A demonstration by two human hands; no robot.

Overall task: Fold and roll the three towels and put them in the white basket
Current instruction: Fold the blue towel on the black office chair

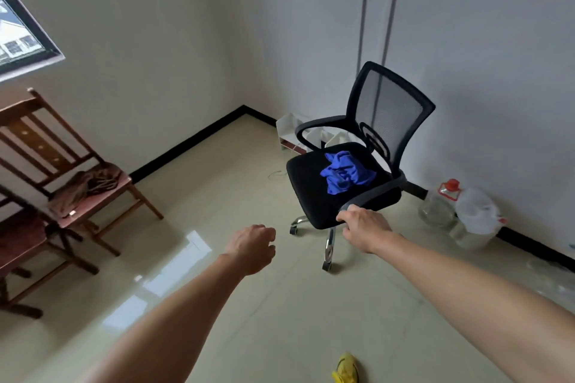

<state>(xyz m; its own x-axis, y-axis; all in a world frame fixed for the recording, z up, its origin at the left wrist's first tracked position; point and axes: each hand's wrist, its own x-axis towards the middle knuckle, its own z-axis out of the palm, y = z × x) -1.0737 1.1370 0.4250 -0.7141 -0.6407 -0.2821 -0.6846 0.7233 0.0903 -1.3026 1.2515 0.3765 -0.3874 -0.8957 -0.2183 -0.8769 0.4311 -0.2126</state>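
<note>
Reaching forward over the glossy tiled floor [280, 305], both bare arms stretch out from the bottom of the view, with a yellow shoe [346, 370] showing at the lower edge between them. The left hand [253, 247] hangs in the air, its fingers loosely curled inward and holding nothing. The right hand [364, 228] is closed around the front end of the near armrest [373, 194] of a black mesh office chair [390, 112], fingers wrapped over the grey bar. On the chair's seat, just beyond that hand, a blue towel [345, 172] lies crumpled in a heap, touching neither hand. To the right of the chair, near the wall, stand a clear jug with a red cap [440, 202] and a white plastic container [476, 213]. To the left, well apart, a wooden chair [62, 165] carries a brownish cloth [84, 188] bunched on its seat. Behind the office chair, in the corner, a white basket-like box [294, 127] sits on the floor, partly hidden by the armrest. A window [18, 37] shows at the far left.
</note>
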